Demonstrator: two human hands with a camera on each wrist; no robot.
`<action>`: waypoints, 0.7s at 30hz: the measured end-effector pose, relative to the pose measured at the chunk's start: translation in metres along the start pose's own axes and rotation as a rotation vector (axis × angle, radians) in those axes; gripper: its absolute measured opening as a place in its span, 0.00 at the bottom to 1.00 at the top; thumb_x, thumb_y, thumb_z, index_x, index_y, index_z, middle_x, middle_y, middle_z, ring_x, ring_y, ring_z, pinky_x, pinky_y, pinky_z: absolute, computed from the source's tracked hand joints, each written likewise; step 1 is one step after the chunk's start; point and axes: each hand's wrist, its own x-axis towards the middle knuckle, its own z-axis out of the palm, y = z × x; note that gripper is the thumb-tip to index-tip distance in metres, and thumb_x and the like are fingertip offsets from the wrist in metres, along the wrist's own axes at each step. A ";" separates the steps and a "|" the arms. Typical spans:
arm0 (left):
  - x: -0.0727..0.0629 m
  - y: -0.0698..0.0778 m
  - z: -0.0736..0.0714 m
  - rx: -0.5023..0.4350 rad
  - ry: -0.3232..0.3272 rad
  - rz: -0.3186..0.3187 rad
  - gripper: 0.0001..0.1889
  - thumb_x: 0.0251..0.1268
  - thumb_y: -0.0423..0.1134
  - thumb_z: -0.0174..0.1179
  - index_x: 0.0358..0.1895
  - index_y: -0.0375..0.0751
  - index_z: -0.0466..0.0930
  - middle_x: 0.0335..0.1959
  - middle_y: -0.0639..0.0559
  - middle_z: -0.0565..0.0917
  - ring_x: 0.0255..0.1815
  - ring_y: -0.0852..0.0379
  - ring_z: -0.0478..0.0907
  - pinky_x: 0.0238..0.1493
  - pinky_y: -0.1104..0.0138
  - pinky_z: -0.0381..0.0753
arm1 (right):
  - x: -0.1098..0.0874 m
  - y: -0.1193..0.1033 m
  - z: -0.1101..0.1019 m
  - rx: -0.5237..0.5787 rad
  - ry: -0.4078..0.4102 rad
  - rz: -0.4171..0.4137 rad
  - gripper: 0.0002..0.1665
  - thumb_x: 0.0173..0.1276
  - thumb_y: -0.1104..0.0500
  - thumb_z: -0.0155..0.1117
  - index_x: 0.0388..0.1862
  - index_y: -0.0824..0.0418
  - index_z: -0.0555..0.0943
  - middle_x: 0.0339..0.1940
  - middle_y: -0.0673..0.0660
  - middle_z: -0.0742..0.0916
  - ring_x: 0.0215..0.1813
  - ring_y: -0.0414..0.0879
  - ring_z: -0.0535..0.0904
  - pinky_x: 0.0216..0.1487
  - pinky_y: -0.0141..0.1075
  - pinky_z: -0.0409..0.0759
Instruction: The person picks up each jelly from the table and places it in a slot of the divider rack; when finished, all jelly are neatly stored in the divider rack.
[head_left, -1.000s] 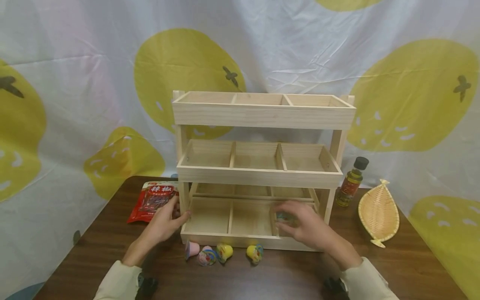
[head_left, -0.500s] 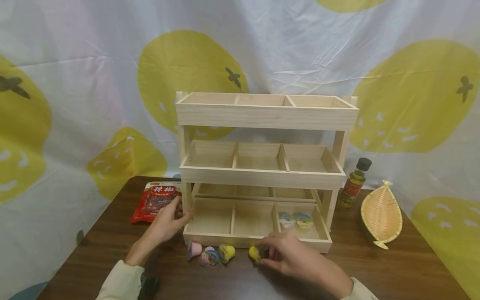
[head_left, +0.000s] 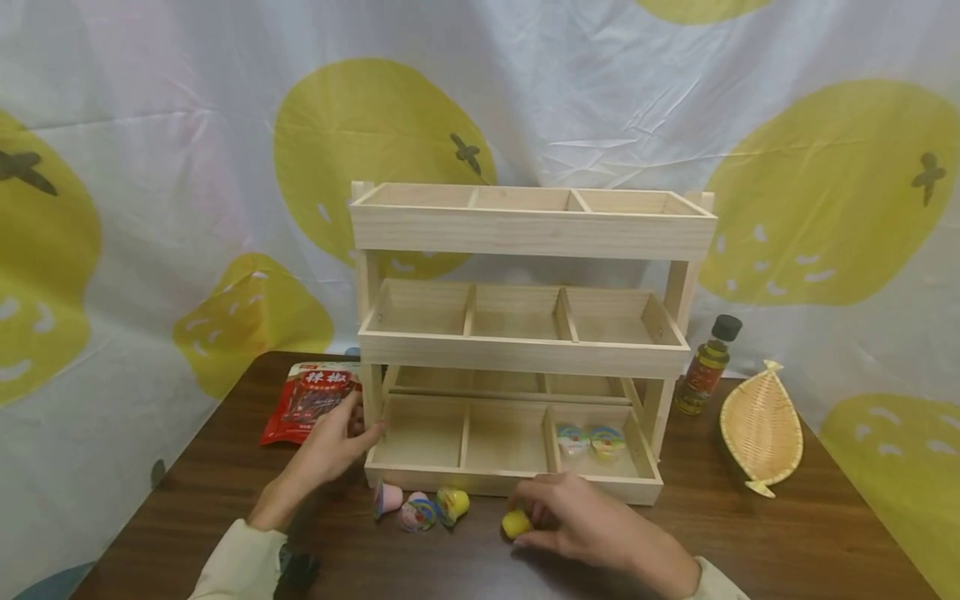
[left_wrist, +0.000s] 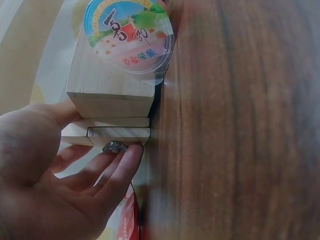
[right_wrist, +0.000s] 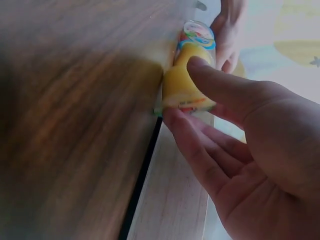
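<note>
My right hand (head_left: 577, 521) pinches a yellow jelly cup (head_left: 516, 523) between thumb and fingers, low over the table before the shelf. In the right wrist view the thumb is on the cup's (right_wrist: 182, 85) side and a fingertip at its lid. My left hand (head_left: 327, 446) grips the lower left side of a three-tier wooden shelf (head_left: 517, 354), thumb and fingers on either side of the wood (left_wrist: 117, 131). Along the shelf's front lie a pink jelly cup (head_left: 388, 497), another pink one (head_left: 417, 512) and a yellow one (head_left: 453, 505). Two jelly cups (head_left: 573, 442) sit in the bottom right compartment.
A red bag of dried chili (head_left: 311, 400) lies left of the shelf, behind my left hand. To the right stand an oil bottle (head_left: 703, 367) with a black cap and a leaf-shaped woven basket (head_left: 761, 429). A lemon-print cloth (head_left: 585, 108) hangs behind the table.
My right hand has left the bottom right compartment, moved down and left, and taken hold of the yellow jelly cup, whose lid has turned out of sight. The left hand stays on the shelf.
</note>
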 end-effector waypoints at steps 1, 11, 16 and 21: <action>0.000 0.000 0.000 0.004 -0.001 0.001 0.24 0.78 0.43 0.68 0.69 0.38 0.75 0.46 0.43 0.89 0.42 0.55 0.86 0.41 0.66 0.84 | 0.000 0.000 0.000 0.014 -0.012 0.007 0.18 0.69 0.53 0.80 0.54 0.56 0.86 0.40 0.47 0.92 0.38 0.27 0.84 0.39 0.24 0.85; 0.000 -0.006 0.001 -0.016 0.019 0.058 0.23 0.76 0.44 0.68 0.65 0.37 0.76 0.44 0.43 0.89 0.40 0.56 0.85 0.38 0.65 0.83 | -0.002 0.000 -0.001 0.010 -0.045 0.006 0.28 0.70 0.52 0.80 0.64 0.60 0.85 0.46 0.48 0.92 0.43 0.30 0.86 0.45 0.26 0.86; 0.000 -0.005 0.001 -0.010 0.022 0.059 0.22 0.76 0.44 0.69 0.65 0.38 0.76 0.41 0.45 0.88 0.37 0.58 0.82 0.37 0.65 0.81 | -0.003 0.001 -0.002 -0.044 -0.040 -0.033 0.28 0.69 0.52 0.80 0.64 0.59 0.85 0.51 0.49 0.92 0.46 0.33 0.86 0.48 0.27 0.86; 0.004 -0.010 0.001 0.002 -0.001 0.011 0.23 0.77 0.45 0.69 0.67 0.40 0.75 0.45 0.46 0.90 0.40 0.57 0.84 0.40 0.64 0.83 | -0.003 0.001 -0.003 -0.093 -0.038 -0.058 0.27 0.68 0.51 0.81 0.63 0.57 0.87 0.53 0.47 0.91 0.50 0.34 0.86 0.51 0.29 0.87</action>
